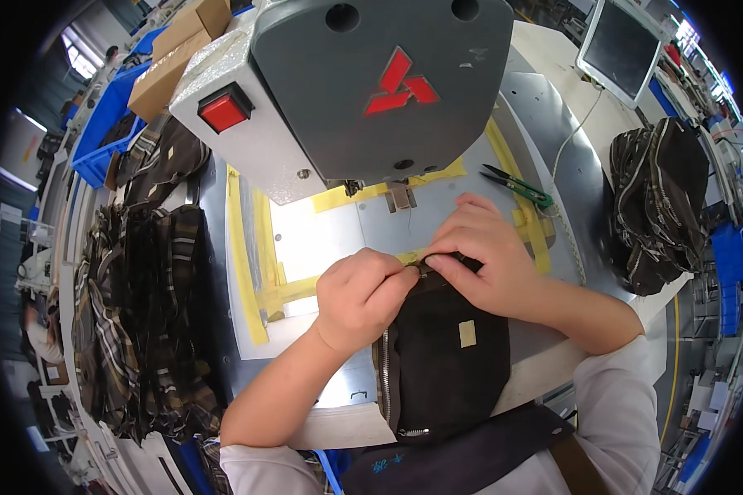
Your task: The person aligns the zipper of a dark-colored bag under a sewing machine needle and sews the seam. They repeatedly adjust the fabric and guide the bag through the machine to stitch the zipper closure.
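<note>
A dark fabric piece (pixel 442 355) with a metal zipper (pixel 385 371) down its left side lies on the machine bed in front of me. A small pale label (pixel 467 333) sits on its right half. At its far edge my left hand (pixel 363 293) pinches the cloth, fingers closed. Close beside it my right hand (pixel 479 252) pinches the same edge between thumb and forefinger. The fingertips nearly meet, and what lies exactly between them is partly hidden. Just beyond, the sewing machine head (pixel 380 91) stands over the bed, its presser foot (pixel 402 196) apart from the cloth.
Green-handled thread snips (pixel 516 186) lie right of the presser foot. Yellow tape (pixel 248 256) frames the metal bed. Plaid fabric pieces (pixel 144 322) are heaped at left; a stack of zippered dark pieces (pixel 659 202) sits at right. A blue bin (pixel 99 148), cardboard box (pixel 173 62) and screen (pixel 622 45) stand farther back.
</note>
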`<state>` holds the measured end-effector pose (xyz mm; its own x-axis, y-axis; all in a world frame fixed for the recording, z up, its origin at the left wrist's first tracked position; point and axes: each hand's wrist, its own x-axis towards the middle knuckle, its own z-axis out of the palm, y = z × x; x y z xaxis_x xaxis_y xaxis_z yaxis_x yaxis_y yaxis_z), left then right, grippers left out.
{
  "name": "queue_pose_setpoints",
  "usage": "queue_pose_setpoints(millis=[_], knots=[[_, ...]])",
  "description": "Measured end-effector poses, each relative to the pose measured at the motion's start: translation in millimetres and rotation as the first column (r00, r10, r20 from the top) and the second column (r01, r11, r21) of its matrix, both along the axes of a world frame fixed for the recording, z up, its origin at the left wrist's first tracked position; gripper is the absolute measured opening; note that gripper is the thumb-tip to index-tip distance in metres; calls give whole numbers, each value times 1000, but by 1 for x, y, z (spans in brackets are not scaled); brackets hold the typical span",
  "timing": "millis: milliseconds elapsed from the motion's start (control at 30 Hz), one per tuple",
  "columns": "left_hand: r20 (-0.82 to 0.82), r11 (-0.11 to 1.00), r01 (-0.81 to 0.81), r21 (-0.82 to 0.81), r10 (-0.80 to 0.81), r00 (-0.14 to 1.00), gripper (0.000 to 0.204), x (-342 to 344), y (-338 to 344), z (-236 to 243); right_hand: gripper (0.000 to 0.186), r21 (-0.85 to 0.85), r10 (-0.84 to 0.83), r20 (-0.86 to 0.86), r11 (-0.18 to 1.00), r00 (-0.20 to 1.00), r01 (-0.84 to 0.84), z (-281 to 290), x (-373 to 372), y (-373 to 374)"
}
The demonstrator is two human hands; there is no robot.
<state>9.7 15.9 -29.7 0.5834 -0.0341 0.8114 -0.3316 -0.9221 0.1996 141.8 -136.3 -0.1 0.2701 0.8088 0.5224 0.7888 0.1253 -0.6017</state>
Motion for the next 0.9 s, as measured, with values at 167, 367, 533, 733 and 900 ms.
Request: queue_pose_setpoints(millis=[167,367,533,733,900], knots=[[11,1000,3,19,-3,1000,19,1,-1,2,5,-24,-13,-7,1000,1000,12,0,-1,-1],[-17,1000,20,-7,-20,1000,23,0,-2,3,8,18,-60,65,998,996,59,5,-4,-1],[-120,984,16,-177,-38,992,25,3,-7,1,9,-45,-50,81,998,995,54,5,-2,-1],[-295,923,-109,-369,-5,955,27,0,-8,-2,11,41,-53,326,998,944,42,2,-6,-1],[-376,898,-148,-415,-21,926,25,-3,-8,5,11,70,-34,379,998,925,8,-2,-2,-2]])
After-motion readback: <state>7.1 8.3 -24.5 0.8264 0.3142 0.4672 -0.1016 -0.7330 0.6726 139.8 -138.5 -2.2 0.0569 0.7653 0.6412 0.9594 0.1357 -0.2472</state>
